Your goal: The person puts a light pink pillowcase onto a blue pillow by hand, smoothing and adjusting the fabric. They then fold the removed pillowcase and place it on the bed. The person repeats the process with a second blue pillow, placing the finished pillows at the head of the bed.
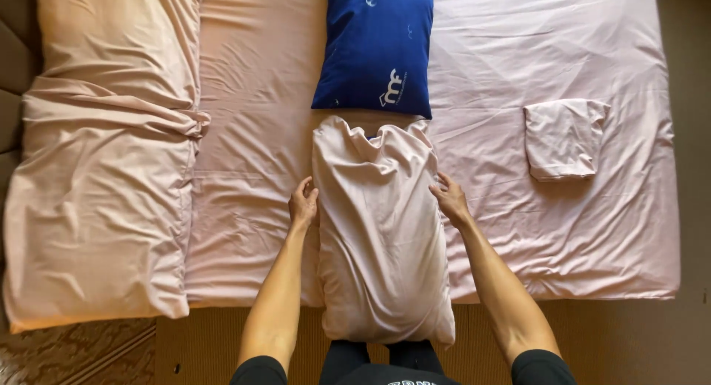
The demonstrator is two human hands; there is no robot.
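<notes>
A pillow in a pale pink case lies lengthwise on the bed in front of me, its near end hanging over the mattress edge. At its far end the case mouth is bunched, and a sliver of blue shows inside. My left hand presses against the pillow's left side, fingers curled on the fabric. On the right side, my right hand grips the case edge. A bare dark blue pillow lies just beyond, at the head of the bed.
A folded pink pillowcase rests on the pink sheet to the right. A rumpled pink duvet covers the bed's left part. Wooden floor and a patterned rug lie below the mattress edge.
</notes>
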